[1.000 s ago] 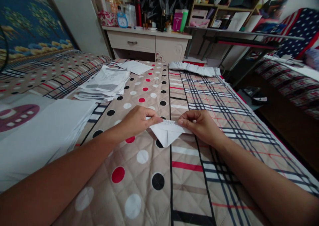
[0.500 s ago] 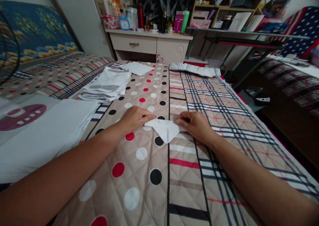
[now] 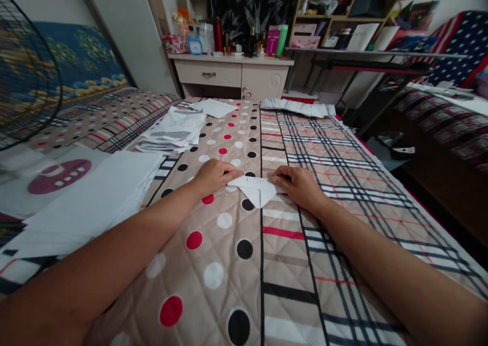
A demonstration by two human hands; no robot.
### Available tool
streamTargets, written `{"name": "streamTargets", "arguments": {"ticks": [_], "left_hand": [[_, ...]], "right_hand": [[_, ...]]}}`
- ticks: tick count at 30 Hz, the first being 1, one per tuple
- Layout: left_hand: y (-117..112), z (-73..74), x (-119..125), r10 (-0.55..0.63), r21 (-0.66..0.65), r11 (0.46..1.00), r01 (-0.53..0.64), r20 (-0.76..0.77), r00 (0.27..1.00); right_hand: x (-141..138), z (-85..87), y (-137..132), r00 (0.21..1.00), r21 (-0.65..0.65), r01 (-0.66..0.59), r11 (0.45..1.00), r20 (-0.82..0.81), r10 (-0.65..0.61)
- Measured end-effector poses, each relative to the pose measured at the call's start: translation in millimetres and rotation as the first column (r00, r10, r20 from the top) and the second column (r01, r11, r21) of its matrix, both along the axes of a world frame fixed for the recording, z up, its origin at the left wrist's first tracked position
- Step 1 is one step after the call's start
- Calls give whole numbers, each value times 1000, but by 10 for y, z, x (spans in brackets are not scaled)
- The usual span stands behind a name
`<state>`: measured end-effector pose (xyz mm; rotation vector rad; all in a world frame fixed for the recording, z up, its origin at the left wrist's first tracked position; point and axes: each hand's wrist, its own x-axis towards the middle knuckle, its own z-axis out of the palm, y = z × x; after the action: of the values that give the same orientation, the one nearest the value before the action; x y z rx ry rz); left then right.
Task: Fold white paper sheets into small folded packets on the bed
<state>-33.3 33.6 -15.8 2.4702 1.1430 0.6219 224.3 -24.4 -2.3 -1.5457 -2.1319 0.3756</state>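
Note:
A small folded white paper [image 3: 257,190], pointed towards me like a triangle, lies flat on the quilted bedspread [image 3: 290,264]. My left hand [image 3: 213,175] has its fingers closed together, pressing the paper's left upper corner. My right hand [image 3: 299,182] pinches and presses the paper's right upper corner. Both forearms reach in from the bottom of the view.
A stack of white sheets [image 3: 91,203] lies at my left, with a pile of printed papers [image 3: 173,131] and a single sheet [image 3: 214,107] farther back. A white ruffled cloth [image 3: 297,107] lies at the bed's far end. Beyond stand a cluttered cabinet [image 3: 232,74] and shelves. A fan's cage [image 3: 26,82] shows at left.
The paper was held slightly lifted between both hands; now it lies pressed flat on the bedspread. Both hands have moved a little away from me with it.

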Motion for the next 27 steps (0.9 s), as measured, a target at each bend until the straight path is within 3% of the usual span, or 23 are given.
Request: {"name": "streamTargets", "arguments": {"ticks": [4,8,21,27], "left_hand": [[23,-49,-20,-49,45,998,49,-4,999],[1,-62,-16,-52,71,996,50,34,998],[-7,-43,-45,-36,-51,998,43,124,992],[-59,21,-20,2,-38,999,4,160,987]], "right_hand": [[-5,-7,-19,998,-13,-47,999,-44,46],[-36,1,-52,999,-17,-9,1000,-35,9],[3,-37,-16,995,-52,-38,998,-98,33],[-43,-23,-64,984,-29,31,999,-175,-36]]}}
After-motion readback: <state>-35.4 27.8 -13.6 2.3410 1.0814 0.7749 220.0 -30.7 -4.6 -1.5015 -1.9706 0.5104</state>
